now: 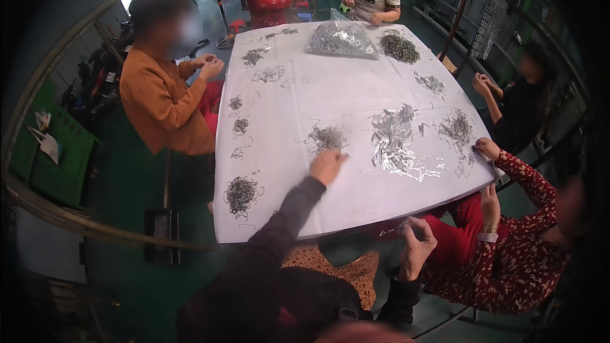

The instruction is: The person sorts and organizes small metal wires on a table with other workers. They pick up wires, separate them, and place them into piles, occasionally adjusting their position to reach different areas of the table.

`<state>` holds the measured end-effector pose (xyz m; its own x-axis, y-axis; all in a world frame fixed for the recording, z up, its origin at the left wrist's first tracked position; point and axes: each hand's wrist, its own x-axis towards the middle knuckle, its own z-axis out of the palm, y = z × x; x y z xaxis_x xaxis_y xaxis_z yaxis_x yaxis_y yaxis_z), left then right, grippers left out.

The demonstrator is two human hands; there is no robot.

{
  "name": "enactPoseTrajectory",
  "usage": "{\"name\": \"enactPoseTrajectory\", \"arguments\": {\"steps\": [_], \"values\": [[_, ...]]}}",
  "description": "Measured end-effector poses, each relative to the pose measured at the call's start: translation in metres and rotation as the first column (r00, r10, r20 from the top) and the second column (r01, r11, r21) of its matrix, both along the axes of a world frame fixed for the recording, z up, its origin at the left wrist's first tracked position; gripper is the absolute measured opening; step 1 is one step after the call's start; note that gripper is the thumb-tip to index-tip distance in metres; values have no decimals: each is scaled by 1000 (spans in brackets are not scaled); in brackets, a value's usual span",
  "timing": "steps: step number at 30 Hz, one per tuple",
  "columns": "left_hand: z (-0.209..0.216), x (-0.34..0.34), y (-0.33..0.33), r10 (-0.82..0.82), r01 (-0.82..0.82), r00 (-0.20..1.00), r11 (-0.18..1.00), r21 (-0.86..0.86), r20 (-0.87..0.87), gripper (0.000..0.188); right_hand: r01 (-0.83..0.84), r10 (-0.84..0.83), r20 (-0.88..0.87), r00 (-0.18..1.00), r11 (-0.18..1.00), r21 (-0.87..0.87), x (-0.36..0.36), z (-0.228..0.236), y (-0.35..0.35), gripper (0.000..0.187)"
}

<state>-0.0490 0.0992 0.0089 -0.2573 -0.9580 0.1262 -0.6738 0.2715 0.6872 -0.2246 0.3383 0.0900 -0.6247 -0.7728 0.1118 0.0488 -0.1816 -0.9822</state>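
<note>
My left arm stretches over the white-covered table (298,209), and my left hand (326,166) is at the near edge of a loose pile of bent wire hooks (327,137). Its fingertips are blurred, so whether they grip a piece cannot be made out. Off the table's near edge, my right hand (417,246) is closed in a pinch on small shiny bent wire pieces (393,229). Right of the wire hooks lies a larger heap of shiny elongated metal pieces (393,136), some scattered toward the near side.
More wire piles (241,195) line the table's left side. A clear plastic bag (341,43) of metal pieces and a dark heap (399,47) lie at the far end. Around the table are several people, one in a patterned red top (508,260) close on my right.
</note>
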Motion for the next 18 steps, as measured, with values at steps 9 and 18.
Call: {"name": "enactPoseTrajectory", "arguments": {"steps": [9, 18], "values": [[-96, 12, -66, -21, 217, 818, 936, -276, 574, 18, 8, -1, -104, 995, 998, 63, 6, 11, 14, 13], [-4, 23, -58, -189, 264, 934, 937, -230, 302, 12, -29, 31, -50, 998, 999, 39, 7, 11, 23, 13]]}}
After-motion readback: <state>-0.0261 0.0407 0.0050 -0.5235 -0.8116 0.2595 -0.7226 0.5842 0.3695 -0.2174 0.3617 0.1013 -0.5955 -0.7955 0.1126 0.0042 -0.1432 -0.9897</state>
